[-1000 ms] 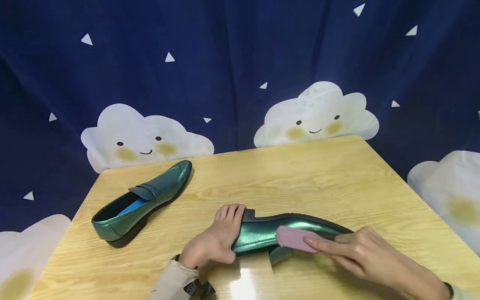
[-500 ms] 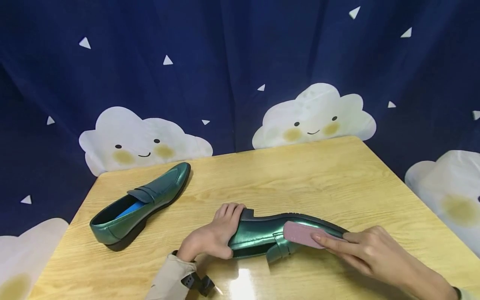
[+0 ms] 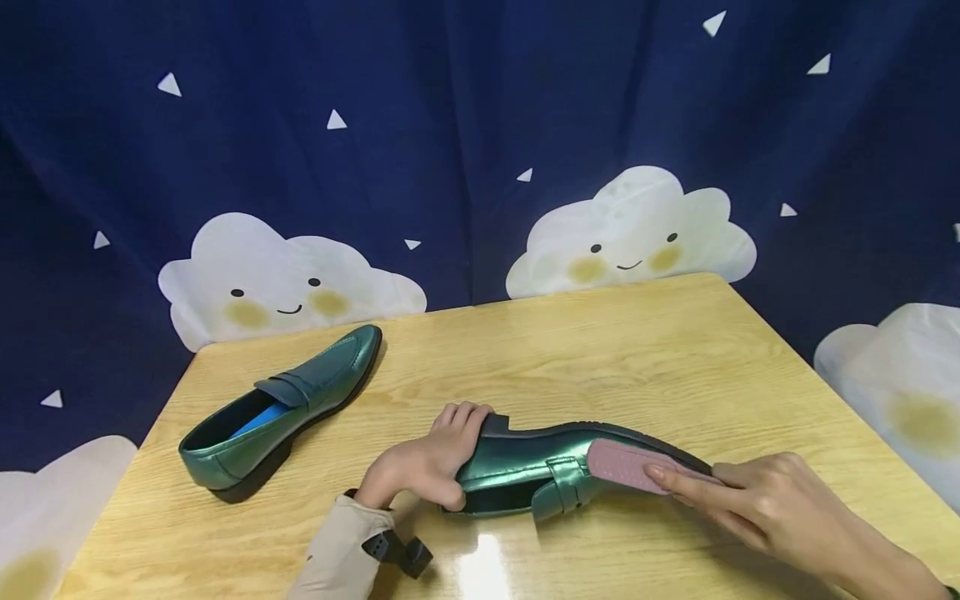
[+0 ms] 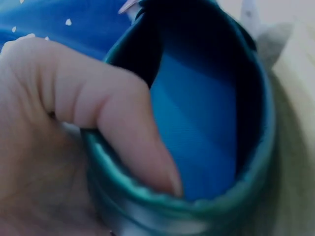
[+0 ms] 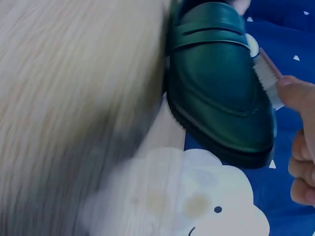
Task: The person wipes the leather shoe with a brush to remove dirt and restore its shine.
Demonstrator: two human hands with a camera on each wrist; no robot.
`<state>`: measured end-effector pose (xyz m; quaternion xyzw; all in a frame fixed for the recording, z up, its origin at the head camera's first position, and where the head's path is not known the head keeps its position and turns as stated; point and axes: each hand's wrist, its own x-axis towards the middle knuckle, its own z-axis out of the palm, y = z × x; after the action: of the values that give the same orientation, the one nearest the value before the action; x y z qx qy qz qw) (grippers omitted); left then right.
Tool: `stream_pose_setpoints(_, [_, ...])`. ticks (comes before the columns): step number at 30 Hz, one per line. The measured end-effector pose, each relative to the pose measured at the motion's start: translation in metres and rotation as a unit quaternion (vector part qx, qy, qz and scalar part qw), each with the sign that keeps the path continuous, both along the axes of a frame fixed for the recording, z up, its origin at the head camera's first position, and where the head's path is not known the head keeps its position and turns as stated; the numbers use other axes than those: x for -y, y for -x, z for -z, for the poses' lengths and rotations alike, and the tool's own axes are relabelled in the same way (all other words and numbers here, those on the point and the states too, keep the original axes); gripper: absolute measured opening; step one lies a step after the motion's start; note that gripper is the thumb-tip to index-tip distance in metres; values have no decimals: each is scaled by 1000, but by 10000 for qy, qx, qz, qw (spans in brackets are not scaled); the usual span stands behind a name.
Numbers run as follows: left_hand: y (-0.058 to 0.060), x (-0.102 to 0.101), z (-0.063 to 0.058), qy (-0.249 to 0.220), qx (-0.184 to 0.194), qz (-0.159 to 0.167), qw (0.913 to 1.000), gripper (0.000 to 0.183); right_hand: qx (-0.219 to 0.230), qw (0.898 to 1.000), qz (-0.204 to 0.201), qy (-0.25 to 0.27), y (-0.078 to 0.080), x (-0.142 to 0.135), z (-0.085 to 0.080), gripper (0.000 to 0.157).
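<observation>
A shiny green loafer (image 3: 517, 458) lies on its side, its black sole facing the back and its toe to the right. My left hand (image 3: 431, 467) grips it at the heel; in the left wrist view the thumb (image 4: 133, 128) hooks over the rim, above the blue insole (image 4: 192, 132). My right hand (image 3: 765, 500) holds a pink-backed shoe brush (image 3: 630, 467) against the front of the loafer's upper side. White bristles (image 5: 268, 81) meet the leather beside the toe in the right wrist view.
A matching green loafer (image 3: 300, 400) stands upright on the left of the wooden table (image 3: 600, 350), toe toward the back. Behind the table hangs a dark blue curtain (image 3: 465, 150) with clouds and triangles.
My right hand has slid the brush rightward along the loafer, from near its middle toward the toe. The loafer has tilted slightly, showing more of its opening and strap. My left hand keeps its grip.
</observation>
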<state>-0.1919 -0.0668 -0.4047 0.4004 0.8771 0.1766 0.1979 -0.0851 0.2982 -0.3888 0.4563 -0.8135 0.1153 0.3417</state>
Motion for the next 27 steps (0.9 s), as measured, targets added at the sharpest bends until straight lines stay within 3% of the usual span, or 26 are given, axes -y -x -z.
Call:
stream_pose_setpoints(4, [8, -1, -6, 49, 287, -73, 9996, 106, 63, 9998, -125, -122, -2, -2, -1, 35])
stream_pose_setpoints(7, [12, 0, -7, -41, 459, -163, 9988, 106, 124, 9997, -196, 71, 1, -4, -4, 35])
stream_pose_setpoints(11, [11, 1, -4, -220, 652, -286, 9972, 107, 173, 9987, 172, 443, 6, -9, -3, 38])
stream_pose_setpoints(14, [11, 0, -3, -324, 855, -349, 9952, 109, 294, 9977, 417, 445, 7, -13, 4, 40])
stream_pose_setpoints(20, [16, 0, -5, -433, 1074, -481, 9921, 108, 437, 9979, 12, 482, 9, -19, -4, 39])
stream_pose_setpoints(23, [20, -3, -6, -428, 1047, -557, 9920, 106, 165, 9976, 412, 536, 14, -23, -8, 39])
stream_pose_setpoints(27, [27, -10, -3, -580, 1038, -716, 9903, 100, -45, 9936, 1049, 415, 17, -24, 4, 40])
